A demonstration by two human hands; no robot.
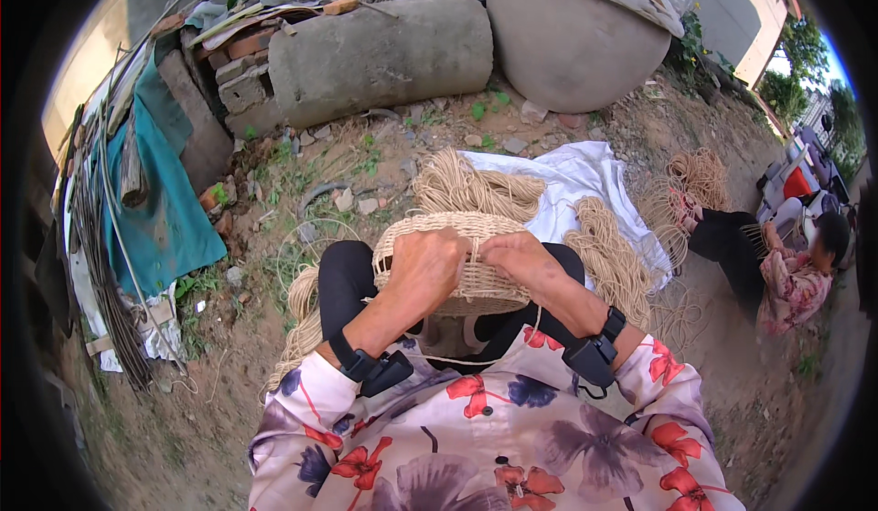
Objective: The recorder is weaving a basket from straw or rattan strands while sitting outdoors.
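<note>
Outdoor yard. Woven basket (489, 290) sits between the wearer's dark-trousered knees (344, 282); taking it as landmark. Left hand (425, 260) and right hand (517, 257) are close together at the basket, fingers curled and clamped on its weave; exact strand pinched is hidden. Surface around the basket is bare dirt (215, 438), uneven, with stones and weed patches. Just beyond the basket: a tan rope bundle (476, 186), partly on a crumpled white sheet (590, 177); another rope coil (604, 246) right of the basket, looser cord (297, 319) left of it. Farther beyond: concrete cylinder (384, 58) on its side, rounded slab (576, 45) to its right. Far left of the basket, teal cloth (160, 200) beside thin rods. Far right, seated co-worker (791, 278), coiled cord near their feet.
</note>
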